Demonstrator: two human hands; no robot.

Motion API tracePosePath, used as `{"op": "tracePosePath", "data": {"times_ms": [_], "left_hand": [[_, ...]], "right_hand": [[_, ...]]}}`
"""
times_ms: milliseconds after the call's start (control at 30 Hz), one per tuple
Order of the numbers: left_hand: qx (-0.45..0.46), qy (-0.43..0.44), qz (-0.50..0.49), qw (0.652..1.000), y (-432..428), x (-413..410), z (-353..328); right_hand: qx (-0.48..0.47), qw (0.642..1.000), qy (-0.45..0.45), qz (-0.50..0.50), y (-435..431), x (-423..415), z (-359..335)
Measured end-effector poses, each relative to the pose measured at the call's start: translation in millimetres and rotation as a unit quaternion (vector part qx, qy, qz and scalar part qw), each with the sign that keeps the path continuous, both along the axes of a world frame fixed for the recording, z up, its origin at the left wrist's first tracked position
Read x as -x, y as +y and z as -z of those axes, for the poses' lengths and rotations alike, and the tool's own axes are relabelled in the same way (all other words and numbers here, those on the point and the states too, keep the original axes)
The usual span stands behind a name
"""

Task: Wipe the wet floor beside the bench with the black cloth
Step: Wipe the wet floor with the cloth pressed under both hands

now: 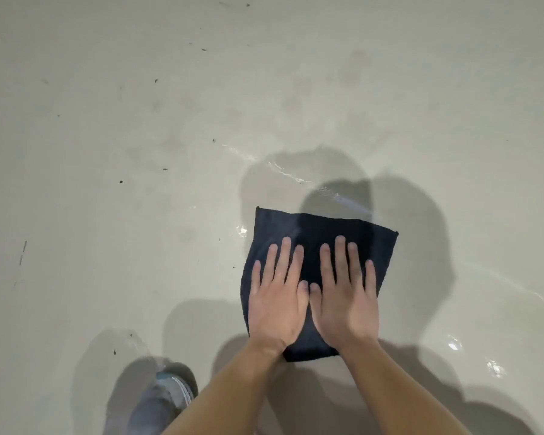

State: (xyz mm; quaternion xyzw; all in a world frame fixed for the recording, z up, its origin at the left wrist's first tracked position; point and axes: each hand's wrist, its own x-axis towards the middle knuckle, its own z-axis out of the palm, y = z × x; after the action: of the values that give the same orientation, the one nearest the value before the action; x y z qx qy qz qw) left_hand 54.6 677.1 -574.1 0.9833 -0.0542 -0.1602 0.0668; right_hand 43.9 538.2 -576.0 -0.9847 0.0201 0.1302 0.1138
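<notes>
Stretching out on every side of me is the pale grey floor, glossy and wet in places, with bright streaks of water glinting just beyond the cloth and more shiny spots off to my right. My own shadow falls across it in several overlapping dark shapes around my arms.

The black cloth lies flat on the floor right in front of me, a rough square turned slightly so its far right corner points away. Both my bare forearms reach down to it from the bottom of the view.

My left hand rests palm down on the left half of the cloth, fingers spread and flat, gripping nothing. My right hand lies palm down beside it on the right half, fingers likewise splayed, the two thumbs almost touching in the middle.

Down at the lower left my shoe shows, grey with a teal edge, standing on the floor apart from the cloth. Small dark specks dot the floor farther to the left.
</notes>
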Motion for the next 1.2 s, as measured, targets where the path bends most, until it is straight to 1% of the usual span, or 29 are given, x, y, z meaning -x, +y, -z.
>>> {"op": "tracePosePath", "data": {"times_ms": [100, 167, 233, 300, 367, 467, 567, 633, 733, 833, 900, 933, 1033, 1067, 1133, 1200], "left_hand": [[0.008, 0.004, -0.07, 0.997, 27.4, -10.8, 0.6], [0.025, 0.001, -0.101, 0.995, 40.1, -30.8, 0.9], [0.045, -0.013, -0.126, 0.991, 49.0, -61.4, 0.6], [0.061, -0.021, -0.14, 0.988, 54.7, -101.3, 1.7], [0.062, -0.023, -0.143, 0.988, 55.6, -149.9, 4.3], [0.055, -0.022, -0.127, 0.99, 43.8, -224.4, 4.7], [0.04, -0.026, -0.097, 0.994, 13.7, -266.5, 6.0], [0.029, -0.033, -0.069, 0.997, -11.4, -269.6, 7.9], [0.043, -0.038, -0.021, 0.998, -41.2, -242.7, 10.0], [0.076, -0.054, -0.002, 0.996, -53.5, -185.7, 8.8], [0.09, -0.051, -0.015, 0.994, -50.0, -135.8, 6.3], [0.085, -0.047, -0.03, 0.995, -44.5, -111.7, 5.5], [0.027, -0.018, -0.04, 0.999, -11.2, -52.6, 2.6], [0.027, -0.007, -0.047, 0.999, 4.5, -41.8, 1.8], [0.028, 0.006, -0.073, 0.997, 34.7, -40.0, 0.8], [0.01, 0.003, -0.106, 0.994, 56.3, -53.4, 0.2]], "right_hand": [[0.015, 0.996, 0.01, -0.083, 27.1, -28.1, -0.4], [0.02, 0.993, 0.002, -0.114, 36.9, -54.3, 1.3], [-0.001, 0.992, -0.017, -0.126, 43.0, -90.0, 3.5], [-0.023, 0.99, -0.033, -0.132, 46.9, -132.4, 4.8], [-0.015, 0.991, -0.043, -0.128, 47.9, -179.5, 9.6], [-0.005, 0.992, -0.084, -0.095, 38.3, -244.5, 10.9], [0.002, 0.997, -0.028, -0.071, 8.1, -285.3, 11.6], [0.009, 0.999, -0.033, -0.041, -15.7, -283.0, 11.9], [0.006, 0.999, -0.036, 0.016, -42.9, -243.1, 11.7], [0.005, 0.998, -0.039, 0.047, -49.0, -182.6, 6.9], [0.007, 0.998, -0.024, 0.056, -38.6, -137.8, 2.6], [0.011, 0.998, -0.011, 0.053, -29.9, -115.5, 1.8], [0.003, 1.0, 0.026, 0.018, 3.9, -61.5, -0.2], [-0.005, 1.0, 0.03, 0.005, 15.4, -51.8, -0.5], [-0.011, 0.999, 0.028, -0.025, 35.8, -48.2, 0.6], [-0.004, 0.996, 0.022, -0.082, 52.5, -63.5, -0.2]]}}
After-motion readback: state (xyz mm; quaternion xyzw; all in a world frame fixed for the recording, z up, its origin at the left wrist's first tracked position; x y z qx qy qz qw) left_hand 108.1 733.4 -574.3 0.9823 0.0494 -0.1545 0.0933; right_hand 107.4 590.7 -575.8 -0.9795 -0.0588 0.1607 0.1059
